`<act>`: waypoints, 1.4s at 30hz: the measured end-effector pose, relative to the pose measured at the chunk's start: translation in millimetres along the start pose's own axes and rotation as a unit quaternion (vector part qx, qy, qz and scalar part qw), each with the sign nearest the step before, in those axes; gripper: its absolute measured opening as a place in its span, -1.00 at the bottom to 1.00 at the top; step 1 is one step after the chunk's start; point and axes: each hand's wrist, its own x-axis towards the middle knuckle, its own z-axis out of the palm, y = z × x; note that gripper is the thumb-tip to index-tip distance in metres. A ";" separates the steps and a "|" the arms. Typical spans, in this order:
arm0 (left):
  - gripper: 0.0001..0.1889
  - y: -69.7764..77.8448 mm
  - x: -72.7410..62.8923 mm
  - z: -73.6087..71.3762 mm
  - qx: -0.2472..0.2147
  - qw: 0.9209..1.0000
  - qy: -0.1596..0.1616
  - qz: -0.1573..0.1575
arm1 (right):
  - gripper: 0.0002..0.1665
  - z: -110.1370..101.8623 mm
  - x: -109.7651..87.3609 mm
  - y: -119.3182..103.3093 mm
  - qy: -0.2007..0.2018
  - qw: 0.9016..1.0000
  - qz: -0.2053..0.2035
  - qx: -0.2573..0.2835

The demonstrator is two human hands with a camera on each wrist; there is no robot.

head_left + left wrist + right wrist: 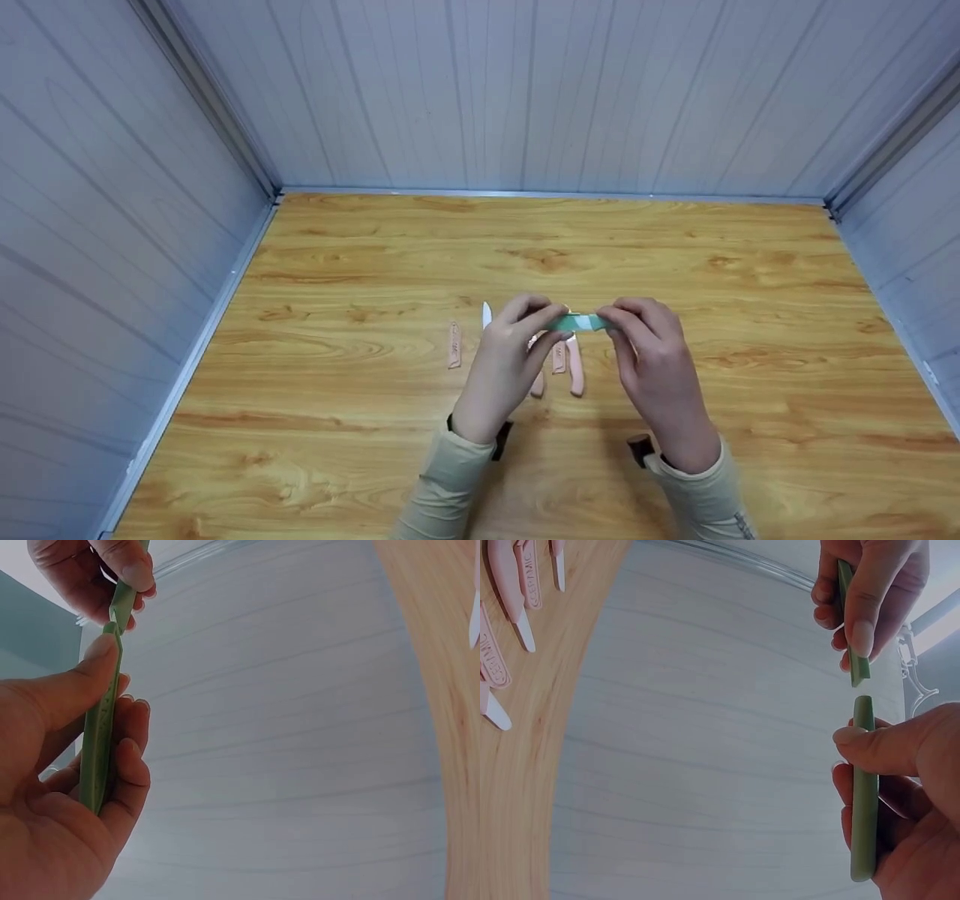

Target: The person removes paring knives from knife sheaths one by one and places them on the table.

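My left hand pinches a slim green knife sheath between thumb and fingers; faint raised marks run along it. Opposite it, my right hand grips a smooth, rounded green knife handle, with the thumb along its upper part. The two green pieces point end to end, raised above the table. Between them in the head view shows a short whitish stretch, probably the blade. In the right wrist view that gap is too pale against the wall to make out the blade.
Under and beside my hands lie pink-handled knives with white blades and pink sheaths on the wooden table. My left hand partly hides them. One bare white blade points away from me. Pale panel walls enclose the table.
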 end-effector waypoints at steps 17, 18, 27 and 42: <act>-0.78 0.3 -1.6 -2.5 -0.005 1.000 0.000 0.004 | -0.71 -1.0 -0.8 0.0 -0.004 1.000 -0.006 0.005; -0.78 0.4 -1.9 -2.6 -0.005 1.000 0.000 0.004 | -0.71 -1.0 -0.9 -0.1 -0.005 1.000 -0.006 0.004; -0.78 -0.9 -3.0 -1.7 -0.006 1.000 0.002 0.001 | -0.70 -1.0 -1.3 -0.9 -0.006 1.000 0.000 0.005; -0.78 -0.4 0.1 -3.9 0.002 1.000 -0.009 -0.002 | -0.70 -3.6 0.0 2.1 -0.006 1.000 -0.001 0.003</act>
